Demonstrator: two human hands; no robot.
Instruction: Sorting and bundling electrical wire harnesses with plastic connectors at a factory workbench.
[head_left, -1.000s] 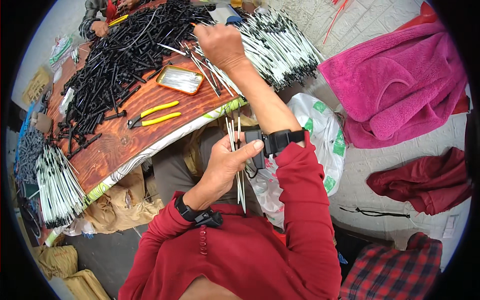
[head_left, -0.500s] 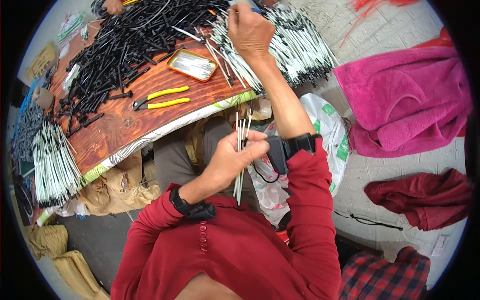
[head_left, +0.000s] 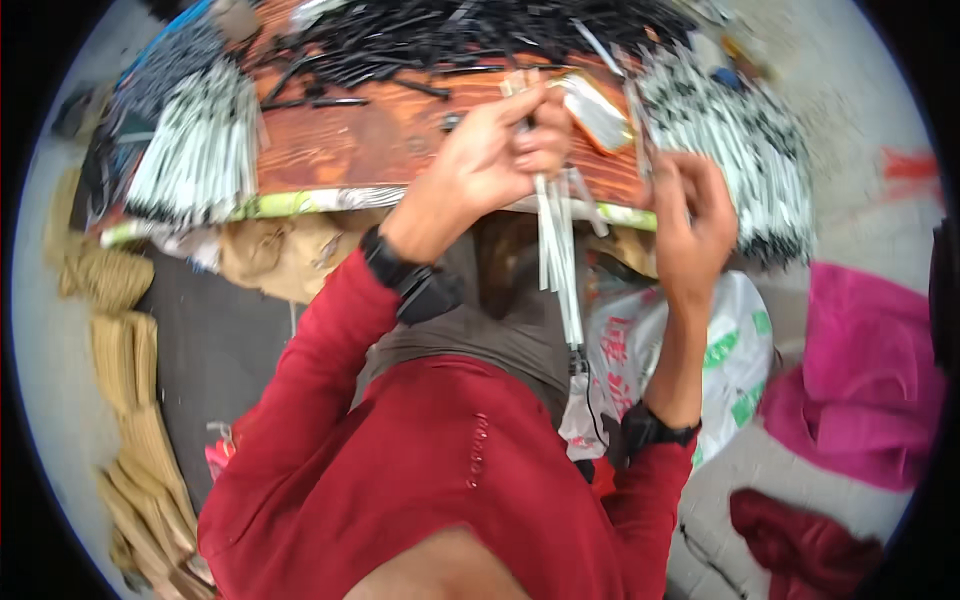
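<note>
My left hand (head_left: 505,150), raised over the table's near edge, is closed around a small bunch of thin white rods (head_left: 562,265). The rods hang down from the fist, and one with a dark lower end reaches below the others. To the right, my right hand (head_left: 692,215) is held with its fingers bent in a pinch beside a large pile of white rods with black ends (head_left: 735,160). Blur hides what the pinch holds, if anything. Between the hands lies an open tin (head_left: 600,115) with an orange rim and pale contents.
Black plastic parts (head_left: 420,35) cover the far side of the wooden table (head_left: 345,140). Another pile of white rods (head_left: 195,150) lies at its left end. A white plastic bag (head_left: 735,345) stands below the right edge, with a pink towel (head_left: 865,375) further right.
My left hand has risen toward the table with its rods. My right hand has come back from the far side and down beside the right pile. The view has shifted.
</note>
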